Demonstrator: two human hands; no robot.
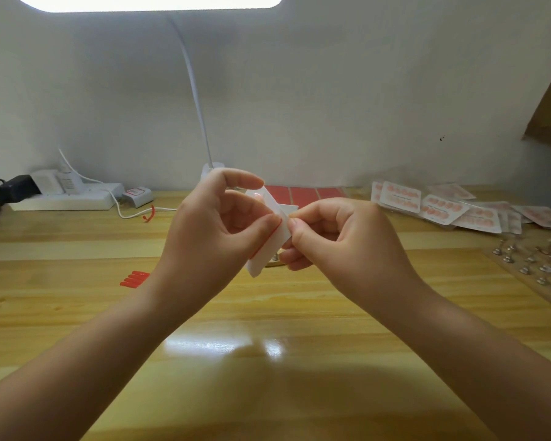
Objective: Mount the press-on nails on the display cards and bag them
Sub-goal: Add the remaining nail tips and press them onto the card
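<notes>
- White display card (269, 246) is held up in the air above the wooden table (268, 313), between both hands, tilted on a diagonal.
- One pale pink nail (257, 195) is visible near the card's upper end; a thin red line runs along its left edge by the thumb.
- Left hand (217, 224) grips the card: thumb pressed on the left edge, index finger curled over the top end.
- Right hand (337, 237) pinches a small white flap at the card's right edge between thumb and index tip; the other fingers are curled under. Can't tell whether the flap is backing paper or tape.
- Left of and below the grip: a short row of red-orange nails (134, 279) lies on the table.
- Just behind the grip: red adhesive strip sheets (303, 194) lie flat, with the base of a white desk lamp (211, 170) beside them.
- Right of the grip: a spread of bagged nail cards (442, 208), overlapping each other.
- Far right: a wooden board with small metal stands (535, 265).
- Far left, at the back: a white power strip (67, 198) with plugs and a white cable.
</notes>
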